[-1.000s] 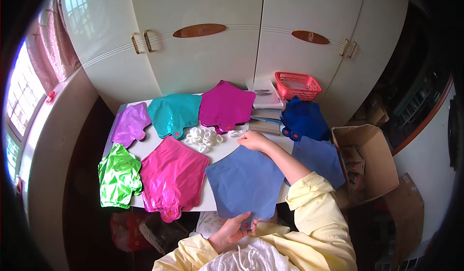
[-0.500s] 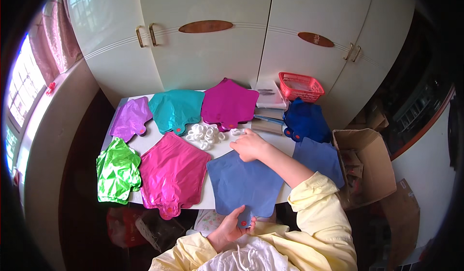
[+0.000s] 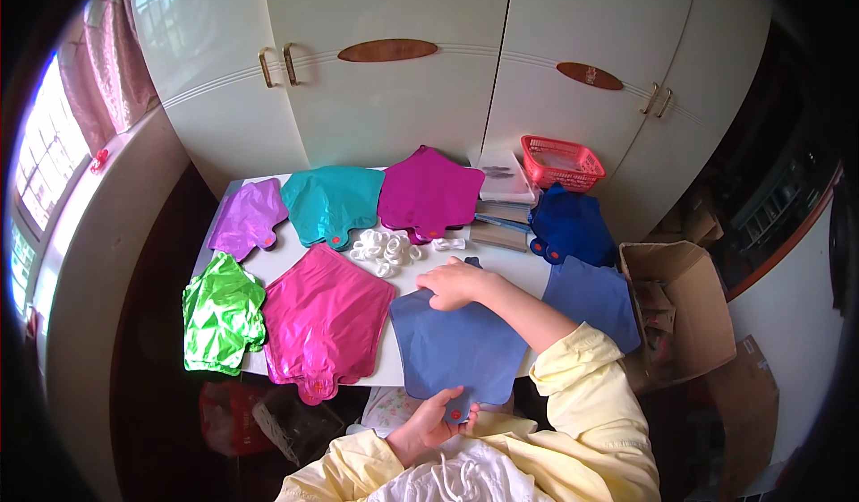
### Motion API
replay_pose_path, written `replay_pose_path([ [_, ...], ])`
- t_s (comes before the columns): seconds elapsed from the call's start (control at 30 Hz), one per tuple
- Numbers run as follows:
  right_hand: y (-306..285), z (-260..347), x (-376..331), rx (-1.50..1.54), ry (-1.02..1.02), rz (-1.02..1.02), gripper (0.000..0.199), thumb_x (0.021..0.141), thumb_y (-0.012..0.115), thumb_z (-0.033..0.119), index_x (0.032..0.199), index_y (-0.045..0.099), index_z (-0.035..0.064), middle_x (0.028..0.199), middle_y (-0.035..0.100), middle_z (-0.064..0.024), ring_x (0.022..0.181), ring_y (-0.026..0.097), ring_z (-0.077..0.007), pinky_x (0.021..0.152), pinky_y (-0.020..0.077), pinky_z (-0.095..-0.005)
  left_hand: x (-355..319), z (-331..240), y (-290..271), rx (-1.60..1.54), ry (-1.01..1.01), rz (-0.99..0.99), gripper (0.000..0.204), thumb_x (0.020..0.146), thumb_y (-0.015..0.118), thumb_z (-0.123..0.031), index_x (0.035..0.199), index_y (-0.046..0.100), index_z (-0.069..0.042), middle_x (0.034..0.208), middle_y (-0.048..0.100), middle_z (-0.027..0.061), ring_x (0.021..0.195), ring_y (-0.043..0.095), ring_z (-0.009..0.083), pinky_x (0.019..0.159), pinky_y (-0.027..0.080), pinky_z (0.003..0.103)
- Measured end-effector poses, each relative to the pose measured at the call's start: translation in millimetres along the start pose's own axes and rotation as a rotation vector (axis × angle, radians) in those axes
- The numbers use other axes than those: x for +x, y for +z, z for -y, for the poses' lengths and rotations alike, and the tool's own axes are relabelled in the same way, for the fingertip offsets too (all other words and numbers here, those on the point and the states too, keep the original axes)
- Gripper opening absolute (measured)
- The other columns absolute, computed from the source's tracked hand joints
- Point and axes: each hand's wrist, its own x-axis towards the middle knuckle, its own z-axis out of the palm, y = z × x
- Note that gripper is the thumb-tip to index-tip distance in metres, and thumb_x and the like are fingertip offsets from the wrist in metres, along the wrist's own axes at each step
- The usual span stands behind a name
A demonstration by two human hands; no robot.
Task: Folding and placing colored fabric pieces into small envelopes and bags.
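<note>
The left hand [image 3: 428, 423] is at the near edge of the table, low in the middle, its forearm short in view and angled in from the near left; the thumb lies along the top of the tab of the blue foil sheet [image 3: 456, 350] and fingertips show at the tab's right side, so the tab is held between them, beside its red dot [image 3: 456, 414]. The right arm reaches much farther: its yellow sleeve [image 3: 582, 368] is pushed up to about the elbow, and the bare forearm slants from near right to far left across the right side of the sheet. The right hand [image 3: 455, 285] is palm down over the sheet's far end, back of the hand up, fingers bent and pointing left; a dark blue tip shows just beyond the knuckles. Whether those fingers pinch the foil cannot be told, since the hand covers the spot. The sheet itself lies on the near middle part of the white table [image 3: 428, 276], its tab reaching past the near edge. Left of it lies a pink foil sheet [image 3: 327, 319], to its right another blue sheet [image 3: 591, 301], and beyond it, to the far left, a heap of white rings [image 3: 385, 250].
</note>
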Motion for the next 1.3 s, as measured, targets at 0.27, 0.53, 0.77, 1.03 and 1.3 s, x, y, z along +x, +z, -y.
replay_pose_path([
  [0.27, 14, 14, 24, 0.165, -0.085, -0.019, 0.044, 0.079, 0.050, 0.025, 0.121, 0.054, 0.0145, 0.111, 0.064, -0.0120, 0.105, 0.059, -0.0269, 0.097, 0.0329, -0.0461, -3, -1, 4, 0.060, 0.021, 0.008, 0.024, 0.095, 0.047, -0.021, 0.108, 0.041, -0.002, 0.093, 0.057, 0.0165, 0.079, 0.056, 0.0221, 0.068, 0.052, 0.032],
  [0.53, 32, 35, 18, -0.035, -0.152, -0.223, 0.038, 0.083, 0.052, 0.026, 0.117, 0.048, 0.0093, 0.106, 0.062, -0.0111, 0.106, 0.056, -0.0272, 0.093, 0.0330, -0.0468, -4, -5, 3, 0.072, 0.028, 0.062, 0.023, 0.097, 0.045, -0.020, 0.108, 0.043, 0.000, 0.092, 0.058, 0.0182, 0.078, 0.056, 0.0217, 0.068, 0.053, 0.032],
  [0.77, 15, 11, 22, 0.103, -0.007, -0.167, 0.028, 0.084, 0.047, 0.035, 0.099, 0.061, 0.0150, 0.094, 0.067, -0.0131, 0.097, 0.061, -0.0303, 0.094, 0.0332, -0.0494, 2, 0, -6, 0.156, 0.070, 0.069, 0.026, 0.100, 0.041, -0.026, 0.106, 0.044, -0.001, 0.086, 0.058, 0.0128, 0.071, 0.053, 0.0186, 0.066, 0.049, 0.031],
  [1.03, 9, -71, -1, 0.261, 0.354, -0.240, 0.036, 0.083, 0.048, 0.038, 0.090, 0.070, 0.0107, 0.094, 0.067, -0.0167, 0.091, 0.063, -0.0326, 0.084, 0.0462, -0.0428, -2, 2, -4, 0.167, 0.049, 0.110, 0.027, 0.100, 0.040, -0.025, 0.108, 0.045, 0.001, 0.088, 0.058, 0.0139, 0.074, 0.056, 0.0201, 0.069, 0.050, 0.033],
  [1.3, 22, -80, 2, 0.454, 0.411, -0.375, 0.035, 0.079, 0.064, 0.041, 0.081, 0.069, 0.0060, 0.073, 0.065, -0.0139, 0.071, 0.062, -0.0250, 0.067, 0.0477, -0.0356, -4, 2, 6, 0.177, 0.029, 0.012, 0.027, 0.097, 0.042, -0.022, 0.111, 0.043, 0.001, 0.091, 0.059, 0.0151, 0.083, 0.059, 0.0248, 0.078, 0.051, 0.035],
])
